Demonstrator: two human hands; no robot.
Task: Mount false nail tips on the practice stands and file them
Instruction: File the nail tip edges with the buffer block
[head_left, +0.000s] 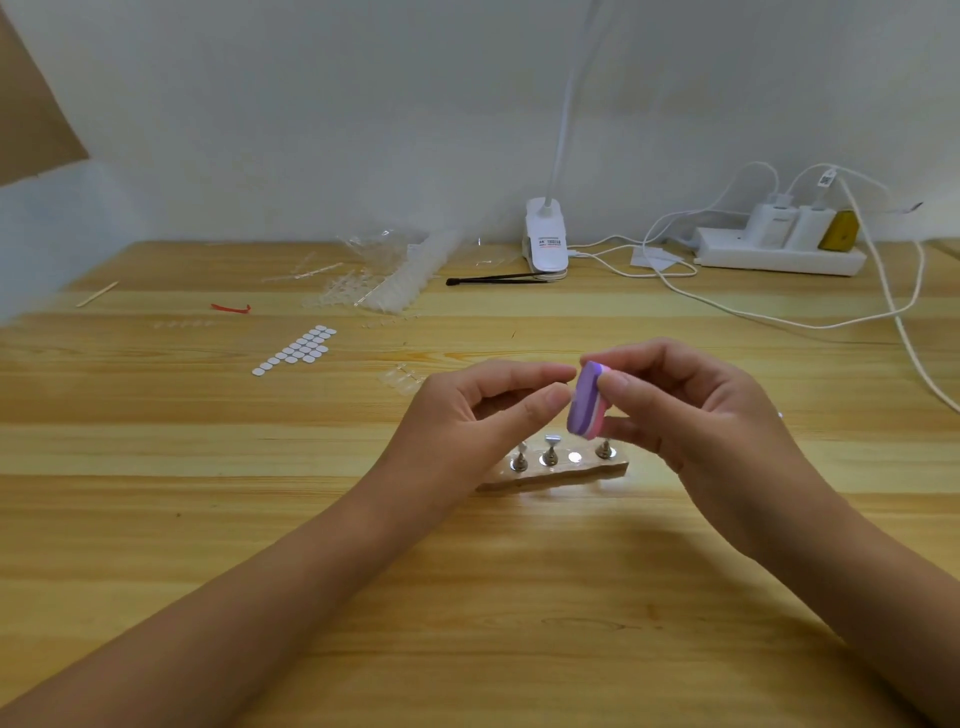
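My right hand (691, 415) grips a small purple, white and pink buffer block (586, 400) between thumb and fingers, held above the table. My left hand (478, 410) pinches thumb and forefinger together right against the block's left face; what it pinches is too small to make out. Below both hands lies a wooden base (550, 475) carrying three small metal practice stands (549, 456) and one bare round magnet spot (574, 457). Clear nail tips (402, 376) lie on the table just behind my left hand.
A sheet of white adhesive dots (296, 352) lies at the left. Behind it are clear nail-tip strips and a plastic bag (384, 283), a red scrap (231, 308), a wooden stick (97, 293), black tweezers (493, 279), a clip lamp (545, 244), a power strip (779, 249) and white cables (883, 291).
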